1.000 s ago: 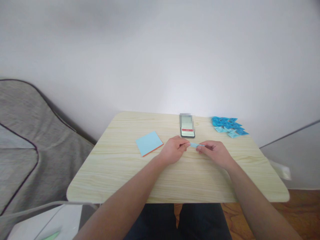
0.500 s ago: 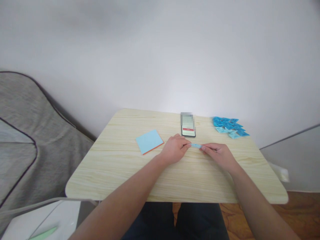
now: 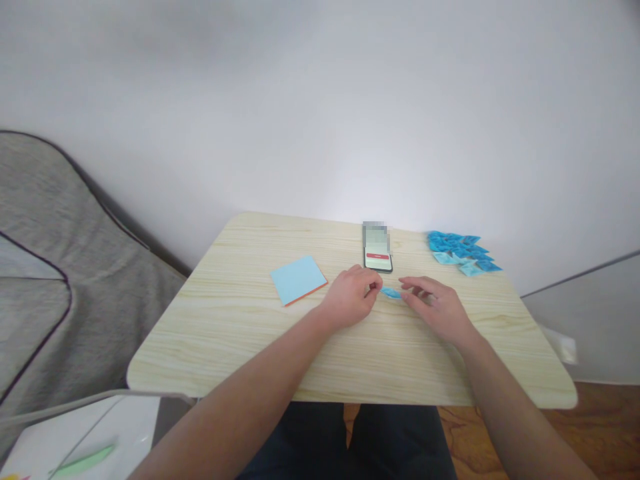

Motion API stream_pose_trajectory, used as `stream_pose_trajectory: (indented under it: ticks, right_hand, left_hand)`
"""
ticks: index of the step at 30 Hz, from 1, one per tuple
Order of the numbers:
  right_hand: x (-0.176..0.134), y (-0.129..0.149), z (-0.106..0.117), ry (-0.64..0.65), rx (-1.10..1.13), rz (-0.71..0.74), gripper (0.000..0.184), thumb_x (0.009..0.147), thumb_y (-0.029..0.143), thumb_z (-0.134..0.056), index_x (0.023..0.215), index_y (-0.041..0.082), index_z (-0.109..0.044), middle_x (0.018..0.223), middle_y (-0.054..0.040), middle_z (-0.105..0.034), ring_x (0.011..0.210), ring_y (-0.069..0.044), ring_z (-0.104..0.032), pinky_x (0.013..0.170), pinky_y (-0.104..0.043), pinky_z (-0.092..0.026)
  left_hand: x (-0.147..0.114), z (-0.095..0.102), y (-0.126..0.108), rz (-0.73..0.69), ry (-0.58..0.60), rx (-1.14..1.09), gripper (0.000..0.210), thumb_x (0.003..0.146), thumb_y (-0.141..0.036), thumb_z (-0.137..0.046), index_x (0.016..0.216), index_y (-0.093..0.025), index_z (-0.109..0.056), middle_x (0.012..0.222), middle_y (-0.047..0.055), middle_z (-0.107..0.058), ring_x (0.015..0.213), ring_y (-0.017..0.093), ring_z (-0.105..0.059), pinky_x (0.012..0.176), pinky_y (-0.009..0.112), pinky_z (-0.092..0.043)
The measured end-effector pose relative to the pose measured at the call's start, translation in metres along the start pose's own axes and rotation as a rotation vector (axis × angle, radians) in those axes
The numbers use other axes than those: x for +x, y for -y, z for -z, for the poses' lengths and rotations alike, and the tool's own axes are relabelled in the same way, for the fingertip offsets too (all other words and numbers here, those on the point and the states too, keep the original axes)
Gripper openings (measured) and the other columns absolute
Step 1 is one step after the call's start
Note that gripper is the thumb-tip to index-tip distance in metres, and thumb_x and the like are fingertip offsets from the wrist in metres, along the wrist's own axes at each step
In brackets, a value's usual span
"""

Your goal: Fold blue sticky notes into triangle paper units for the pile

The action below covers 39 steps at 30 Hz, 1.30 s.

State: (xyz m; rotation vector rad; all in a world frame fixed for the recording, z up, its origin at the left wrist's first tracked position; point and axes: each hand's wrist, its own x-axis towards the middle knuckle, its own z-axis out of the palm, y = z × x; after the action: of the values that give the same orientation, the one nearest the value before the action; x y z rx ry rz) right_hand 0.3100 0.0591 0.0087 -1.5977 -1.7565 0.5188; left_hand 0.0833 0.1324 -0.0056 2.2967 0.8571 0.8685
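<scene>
A small folded piece of light blue paper (image 3: 391, 293) is between my two hands, low over the table. My left hand (image 3: 351, 295) pinches its left end, thumb and fingers together. At its right end, my right hand (image 3: 434, 305) has thumb and index finger apart, the thumb beside the paper's tip. A stack of square paper (image 3: 299, 281), light blue on top with an orange edge below, lies left of my left hand. Several folded blue paper pieces (image 3: 460, 250) sit grouped at the back right of the table.
A phone (image 3: 378, 248) with a lit screen lies just beyond my hands. The pale wood-grain table (image 3: 225, 320) stands against a white wall (image 3: 310, 120). On the left are a grey fabric cover (image 3: 100, 287) and a white surface (image 3: 115, 440) with a green object (image 3: 85, 461).
My right thumb and index finger have parted from their pinch on the folded paper's right end. The left hand stays at its end. The view has shifted slightly.
</scene>
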Motion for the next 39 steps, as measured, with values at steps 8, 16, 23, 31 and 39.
stream_pose_trajectory:
  ticks: [8,16,23,31,39]
  right_hand:
    - [0.01,0.01,-0.015,0.004,-0.063,0.115,0.01,0.084,0.022,-0.067,0.091,0.025,-0.073,0.096,-0.0042,-0.072,0.086,-0.02,-0.065,0.081,-0.035,-0.053]
    - [0.017,0.018,-0.019,0.103,-0.188,0.114,0.01,0.083,0.019,-0.066,0.083,0.024,-0.074,0.096,-0.005,-0.07,0.09,-0.022,-0.065,0.081,-0.034,-0.051]
    - [0.022,0.018,-0.019,0.155,-0.222,0.113,0.009,0.084,0.02,-0.066,0.082,0.023,-0.074,0.091,-0.0046,-0.068,0.083,-0.02,-0.064,0.077,-0.033,-0.05]
    - [0.022,0.018,-0.02,0.143,-0.296,0.118,0.009,0.083,0.017,-0.066,0.085,0.022,-0.074,0.091,-0.0043,-0.064,0.084,-0.019,-0.062,0.076,-0.031,-0.05]
    - [0.013,0.026,-0.022,0.045,-0.322,0.194,0.012,0.087,0.018,-0.065,0.091,0.024,-0.074,0.097,-0.0073,-0.065,0.098,-0.024,-0.059,0.089,-0.038,-0.049]
  left_hand:
    - [-0.001,0.0,-0.001,-0.055,0.033,0.05,0.016,0.087,-0.012,-0.056,0.091,-0.022,-0.067,0.091,0.004,-0.071,0.094,0.022,-0.06,0.085,0.035,-0.046]
    - [-0.001,-0.001,-0.002,-0.056,0.055,0.047,0.014,0.087,-0.013,-0.057,0.091,-0.021,-0.067,0.09,0.005,-0.07,0.094,0.022,-0.061,0.084,0.034,-0.047]
    - [-0.001,0.0,-0.003,-0.04,0.046,0.064,0.023,0.084,-0.012,-0.058,0.101,-0.024,-0.068,0.092,0.003,-0.072,0.096,0.023,-0.061,0.084,0.035,-0.046]
    - [0.0,-0.001,-0.003,-0.033,0.041,0.073,0.018,0.083,-0.012,-0.06,0.094,-0.023,-0.068,0.089,0.002,-0.071,0.093,0.022,-0.06,0.082,0.035,-0.045]
    - [0.002,0.0,-0.004,-0.032,0.054,0.076,0.015,0.085,-0.012,-0.058,0.092,-0.023,-0.067,0.089,0.002,-0.071,0.092,0.023,-0.059,0.08,0.036,-0.045]
